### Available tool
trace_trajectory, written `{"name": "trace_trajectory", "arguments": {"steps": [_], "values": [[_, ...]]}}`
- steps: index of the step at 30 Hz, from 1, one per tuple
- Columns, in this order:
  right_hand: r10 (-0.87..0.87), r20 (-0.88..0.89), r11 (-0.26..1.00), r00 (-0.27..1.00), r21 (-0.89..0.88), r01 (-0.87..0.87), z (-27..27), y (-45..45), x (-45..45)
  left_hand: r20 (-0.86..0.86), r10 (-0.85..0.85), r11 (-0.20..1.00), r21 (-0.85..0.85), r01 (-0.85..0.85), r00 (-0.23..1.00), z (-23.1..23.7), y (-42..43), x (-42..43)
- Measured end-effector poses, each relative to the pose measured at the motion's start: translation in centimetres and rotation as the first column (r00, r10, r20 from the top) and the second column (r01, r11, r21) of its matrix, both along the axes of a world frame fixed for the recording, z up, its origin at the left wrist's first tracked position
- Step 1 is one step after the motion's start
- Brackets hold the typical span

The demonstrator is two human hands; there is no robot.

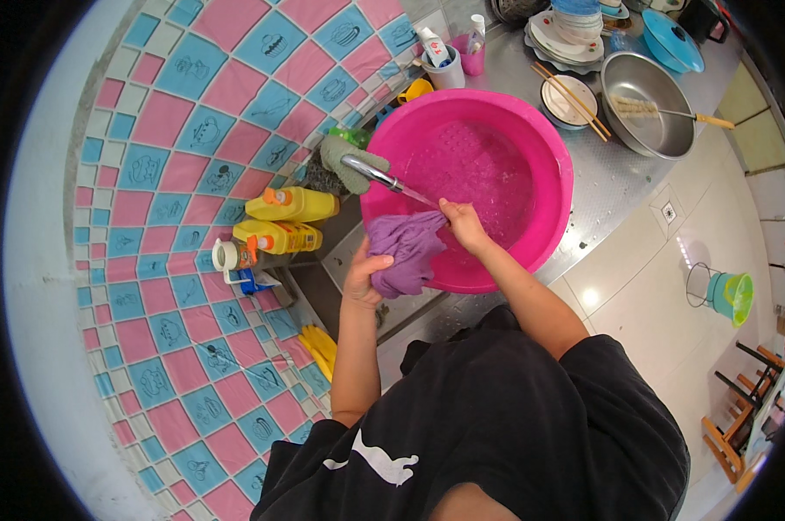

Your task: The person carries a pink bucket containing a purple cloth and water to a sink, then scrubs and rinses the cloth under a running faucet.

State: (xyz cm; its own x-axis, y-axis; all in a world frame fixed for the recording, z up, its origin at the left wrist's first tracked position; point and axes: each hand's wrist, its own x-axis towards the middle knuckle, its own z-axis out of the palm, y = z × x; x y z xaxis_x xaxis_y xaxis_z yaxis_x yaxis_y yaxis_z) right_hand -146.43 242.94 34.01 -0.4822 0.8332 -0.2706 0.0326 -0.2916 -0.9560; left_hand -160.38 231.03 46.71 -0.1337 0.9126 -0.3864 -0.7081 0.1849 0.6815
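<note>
A bunched purple cloth is held between my two hands over the near left rim of a large pink plastic basin. My left hand grips its left side, thumb on top. At the cloth's upper right corner, the fingers of my right hand pinch the fabric. A chrome faucet with a grey-green cloth draped over it runs a stream of water beside my right fingers. Bubbly water lies in the basin, tinted pink by its walls.
Yellow detergent bottles stand left of the steel sink, with yellow rubber gloves nearer me. On the steel counter are a bowl with chopsticks, a steel basin holding a brush, and stacked plates.
</note>
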Motion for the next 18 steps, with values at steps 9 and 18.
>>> {"name": "trace_trajectory", "arguments": {"steps": [9, 18], "values": [[0.095, -0.085, 0.832, 0.992, -0.54, -0.126, -2.4, 0.9, 2.1, -0.059, 0.023, 0.999, 0.036, -0.021, 0.998, 1.1, -1.5, -0.8], [-0.391, 0.14, 0.658, 0.91, -0.649, 0.383, -10.7, 0.9, 2.4, -0.034, 0.213, 0.973, 0.096, -0.209, 0.977, 2.2, -4.8, -3.8]]}}
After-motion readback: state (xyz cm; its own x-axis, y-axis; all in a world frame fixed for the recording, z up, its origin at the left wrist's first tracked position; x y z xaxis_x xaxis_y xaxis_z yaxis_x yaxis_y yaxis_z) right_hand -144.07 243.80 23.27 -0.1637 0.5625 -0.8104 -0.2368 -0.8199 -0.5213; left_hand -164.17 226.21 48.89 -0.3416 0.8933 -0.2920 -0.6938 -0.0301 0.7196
